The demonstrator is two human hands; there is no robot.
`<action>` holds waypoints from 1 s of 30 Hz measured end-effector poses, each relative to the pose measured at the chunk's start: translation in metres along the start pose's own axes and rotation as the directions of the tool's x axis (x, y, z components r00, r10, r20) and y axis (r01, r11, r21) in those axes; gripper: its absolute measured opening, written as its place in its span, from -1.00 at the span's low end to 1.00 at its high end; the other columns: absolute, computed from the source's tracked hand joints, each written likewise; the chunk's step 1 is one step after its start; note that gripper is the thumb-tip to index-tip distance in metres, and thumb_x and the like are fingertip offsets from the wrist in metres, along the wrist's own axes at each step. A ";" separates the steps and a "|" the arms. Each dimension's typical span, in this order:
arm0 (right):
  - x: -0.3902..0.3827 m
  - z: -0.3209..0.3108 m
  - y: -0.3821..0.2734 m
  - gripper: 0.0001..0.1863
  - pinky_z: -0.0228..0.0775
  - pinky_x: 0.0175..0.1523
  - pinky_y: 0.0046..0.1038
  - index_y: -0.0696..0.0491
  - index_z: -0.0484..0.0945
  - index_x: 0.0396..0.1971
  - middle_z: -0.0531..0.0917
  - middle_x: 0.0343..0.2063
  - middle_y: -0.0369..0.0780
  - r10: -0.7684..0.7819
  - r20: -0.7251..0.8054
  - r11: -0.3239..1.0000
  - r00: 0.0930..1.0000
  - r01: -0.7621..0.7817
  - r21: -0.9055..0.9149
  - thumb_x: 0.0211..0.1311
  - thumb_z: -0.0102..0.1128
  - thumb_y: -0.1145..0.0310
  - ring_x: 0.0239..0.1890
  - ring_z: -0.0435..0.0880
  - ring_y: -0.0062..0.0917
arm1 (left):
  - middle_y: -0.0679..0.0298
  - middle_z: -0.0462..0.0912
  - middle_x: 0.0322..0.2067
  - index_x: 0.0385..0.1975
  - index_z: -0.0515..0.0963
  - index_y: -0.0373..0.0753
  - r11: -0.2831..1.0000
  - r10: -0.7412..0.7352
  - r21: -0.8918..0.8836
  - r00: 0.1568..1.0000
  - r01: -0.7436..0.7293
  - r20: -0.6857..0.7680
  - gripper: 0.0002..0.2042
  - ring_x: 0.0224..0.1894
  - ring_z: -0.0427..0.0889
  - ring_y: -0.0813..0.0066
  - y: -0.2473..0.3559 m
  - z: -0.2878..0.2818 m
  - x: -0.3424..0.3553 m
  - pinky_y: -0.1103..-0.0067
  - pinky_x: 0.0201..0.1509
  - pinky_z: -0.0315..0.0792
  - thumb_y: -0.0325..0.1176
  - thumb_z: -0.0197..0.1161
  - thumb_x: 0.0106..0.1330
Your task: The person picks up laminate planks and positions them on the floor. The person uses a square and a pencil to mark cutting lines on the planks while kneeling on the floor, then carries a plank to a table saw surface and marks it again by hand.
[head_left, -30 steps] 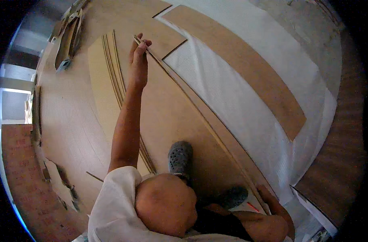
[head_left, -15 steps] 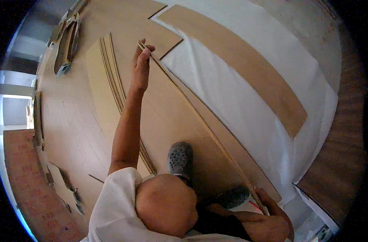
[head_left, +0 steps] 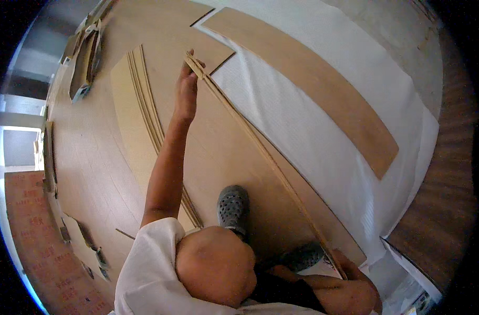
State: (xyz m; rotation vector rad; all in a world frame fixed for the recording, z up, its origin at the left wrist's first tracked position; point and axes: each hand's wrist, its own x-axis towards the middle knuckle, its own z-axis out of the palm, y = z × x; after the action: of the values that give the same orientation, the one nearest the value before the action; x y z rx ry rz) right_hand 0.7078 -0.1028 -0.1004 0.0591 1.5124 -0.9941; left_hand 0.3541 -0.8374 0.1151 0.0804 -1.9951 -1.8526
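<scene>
A long floorboard [head_left: 279,170] is held on edge, so mostly its narrow tan side shows, running from upper left to lower right. My left hand [head_left: 187,93] is closed around its far end, with part of the fingers hidden behind the board. At the near end, my right hand [head_left: 353,266] grips the same board low beside my shoe, its fingers partly hidden. Below it lies the laid wood-look flooring [head_left: 224,142], whose stepped edge borders white underlay [head_left: 297,118]. Another loose floorboard [head_left: 323,86] lies flat on that underlay.
Left of my arm lies a stack of floorboards [head_left: 125,105], the top one pale side up. Torn cardboard packaging [head_left: 86,65] sits at the far left. My grey clog [head_left: 232,207] stands on the flooring. A dark brown surface [head_left: 439,220] borders the right.
The far end of the floorboard has shifted slightly right and tilted, so more of its grooved edge shows. My left hand has turned with it; my right hand stays nearly in place.
</scene>
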 end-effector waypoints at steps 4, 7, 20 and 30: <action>-0.009 0.011 -0.038 -0.55 0.33 -0.36 -0.34 0.10 0.56 -0.37 0.56 -0.52 -0.23 0.110 -0.095 0.993 0.989 -0.113 -0.024 0.47 -0.07 0.01 -0.60 0.43 -0.49 | 0.33 0.50 -0.02 0.40 0.16 -0.22 0.992 0.076 -0.096 0.997 -0.078 -0.019 -0.46 0.05 0.39 0.47 0.015 0.023 0.001 0.49 0.31 0.11 -0.07 -0.11 0.53; -0.008 0.011 -0.050 -0.55 0.33 -0.36 -0.34 0.10 0.56 -0.38 0.56 -0.52 -0.23 0.123 -0.111 0.992 0.986 -0.125 -0.010 0.47 -0.07 0.01 -0.59 0.44 -0.50 | 0.36 0.47 0.00 0.41 0.15 -0.19 0.995 0.013 -0.097 1.000 -0.014 -0.016 -0.43 0.03 0.36 0.52 0.019 0.024 0.003 0.54 0.26 0.07 -0.01 -0.10 0.52; -0.014 0.013 -0.052 -0.54 0.35 -0.36 -0.34 0.10 0.55 -0.44 0.55 -0.53 -0.23 0.142 -0.158 0.989 0.977 -0.145 -0.012 0.45 -0.06 0.01 -0.56 0.46 -0.50 | 0.43 0.49 -0.06 0.32 0.26 -0.04 1.000 -0.009 -0.026 1.000 0.009 -0.020 -0.48 -0.23 0.33 0.72 0.009 0.021 -0.004 0.69 -0.22 0.17 0.10 -0.07 0.50; 0.015 -0.028 0.180 -0.53 0.37 -0.36 -0.34 0.09 0.54 -0.48 0.55 -0.54 -0.24 -0.073 -0.137 0.992 0.988 0.058 -0.111 0.44 -0.06 0.01 -0.54 0.47 -0.51 | 0.24 0.33 0.13 0.28 0.23 -0.21 0.976 -0.158 -0.140 0.986 0.165 0.055 -0.42 0.30 0.17 0.42 0.009 0.016 -0.001 0.42 0.46 -0.20 0.09 -0.01 0.45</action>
State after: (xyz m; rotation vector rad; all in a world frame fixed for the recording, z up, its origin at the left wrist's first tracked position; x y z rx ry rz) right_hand 0.7840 0.0185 -0.2133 0.0030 1.7042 -0.9761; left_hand 0.3516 -0.8208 0.1231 0.1665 -1.9267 -2.1119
